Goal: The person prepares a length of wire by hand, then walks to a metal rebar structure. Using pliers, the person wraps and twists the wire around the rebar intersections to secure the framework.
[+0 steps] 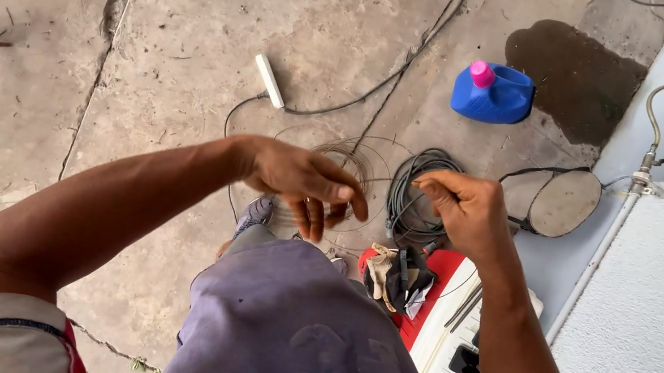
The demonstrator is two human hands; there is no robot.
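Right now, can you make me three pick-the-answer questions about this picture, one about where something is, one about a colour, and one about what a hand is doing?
1. Where does the blue jug stand?
A. on the concrete floor
B. on the white table
C. in the left hand

2. What colour is the jug's cap?
A. green
B. pink
C. black

3. How is the right hand?
A. flat open
B. out of view
C. fingers pinched together

Answers:
1 A, it sits on the floor beside a dark wet patch.
2 B, the cap shows pink.
3 C, its fingertips meet, perhaps on thin wire.
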